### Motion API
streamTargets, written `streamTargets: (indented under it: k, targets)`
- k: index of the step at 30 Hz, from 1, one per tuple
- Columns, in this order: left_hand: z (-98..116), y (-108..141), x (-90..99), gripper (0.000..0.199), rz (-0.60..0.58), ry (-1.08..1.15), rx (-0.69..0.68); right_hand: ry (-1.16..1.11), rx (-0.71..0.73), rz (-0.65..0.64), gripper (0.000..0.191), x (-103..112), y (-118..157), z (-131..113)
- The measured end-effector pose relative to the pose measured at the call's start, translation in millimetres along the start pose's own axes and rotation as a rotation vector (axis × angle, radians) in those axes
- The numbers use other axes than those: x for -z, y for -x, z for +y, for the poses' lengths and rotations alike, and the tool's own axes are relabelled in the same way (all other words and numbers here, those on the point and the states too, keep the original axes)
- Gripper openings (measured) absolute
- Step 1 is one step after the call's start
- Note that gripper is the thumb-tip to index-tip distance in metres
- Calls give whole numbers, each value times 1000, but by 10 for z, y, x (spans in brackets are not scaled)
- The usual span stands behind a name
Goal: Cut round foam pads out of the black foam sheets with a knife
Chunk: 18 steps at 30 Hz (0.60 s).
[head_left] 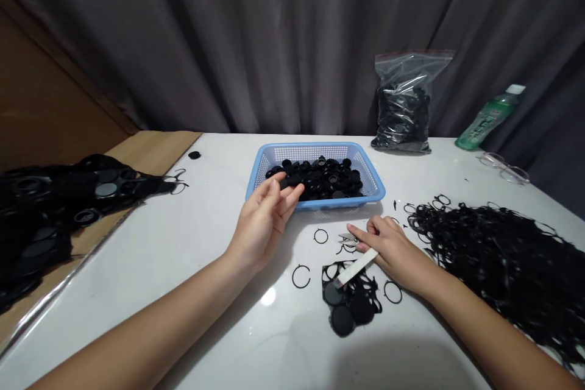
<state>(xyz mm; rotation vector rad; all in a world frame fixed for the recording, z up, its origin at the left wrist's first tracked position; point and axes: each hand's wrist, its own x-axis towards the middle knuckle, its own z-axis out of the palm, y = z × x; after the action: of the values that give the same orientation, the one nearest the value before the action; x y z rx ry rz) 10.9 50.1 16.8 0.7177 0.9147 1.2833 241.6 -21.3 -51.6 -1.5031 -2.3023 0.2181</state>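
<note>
My left hand point(269, 216) is raised at the near left edge of a blue mesh basket point(315, 203), palm turned up, fingers curled around a small black piece point(289, 181). Many round black caps point(333, 178) lie in the basket. On the right, my right hand point(384, 244) rests low over the white table, its fingers closed on pale-handled snips point(359, 268) whose metal tips show beyond the index finger. Under the handle lies a black sheet point(351, 311) with several round discs and cut-out openings.
Thin black rings point(300, 276) lie around the sheet. A big heap of black scraps point(498, 250) covers the right side. More black sheets point(91, 189) lie on cardboard point(169, 145) at left. Behind stand a filled zip bag point(403, 116) and a green bottle point(489, 119), with glasses point(505, 169) nearby.
</note>
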Motion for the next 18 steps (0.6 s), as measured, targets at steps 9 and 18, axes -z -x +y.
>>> streamTargets:
  k: [9, 18]
  targets:
    - [30, -54, -7, 15, -3, 9, -25, -52, -31, -36, 50, -24, 4, 52]
    - [40, -108, 4, 10, 87, -66, -56, -320, -140, 272, 32, 237, -19, -146]
